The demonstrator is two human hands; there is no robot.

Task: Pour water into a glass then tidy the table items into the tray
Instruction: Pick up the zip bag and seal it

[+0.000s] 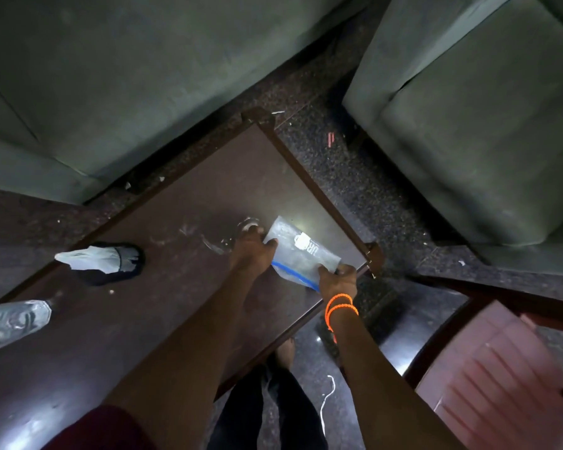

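I see a dark brown glossy wood tabletop (176, 222) w/ a raised rim, surface scuffed w/ white smears. Near its right corner lies a flat, frosted clear plastic zip pouch w/ blue seal strip (301, 251). Left hand (252, 253) grips the pouch's left edge, thumb on top; right hand (337, 280) pinches its near corner by the seal. Toward the left edge: a dark round dish holding crumpled white cloth (108, 263), and a clear ribbed plastic bottle (12, 323). Grey-green fabric sofas (485, 125) crowd the far and right sides.
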